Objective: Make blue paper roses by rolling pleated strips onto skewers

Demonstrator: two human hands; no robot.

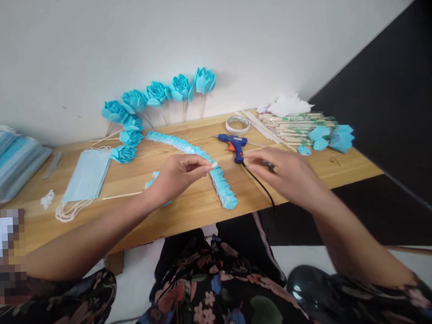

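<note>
My left hand [182, 175] is closed, its thumb and forefinger pinching a small white piece [214, 165] just over a long, curved strip of ruffled blue material [222, 185]. Beside the handle of a blue glue gun [236, 144] with an orange trigger is my right hand [288, 173], fingers and thumb apart. A small black object [268, 166] shows in the gap between them; whether the hand touches it I cannot tell. The gun lies on the table with its nozzle to the left. Part of another blue piece [152, 180] shows behind my left wrist.
Several blue fabric flowers [158, 94] on sticks lean against the wall. Face masks [87, 173] and plastic-wrapped packs [13, 161] lie left. A tape roll [238, 124], bundled sticks [289, 127] and cut blue petals [341, 138] lie right. A black cord [262, 184] crosses the wooden table's [190, 218] front edge.
</note>
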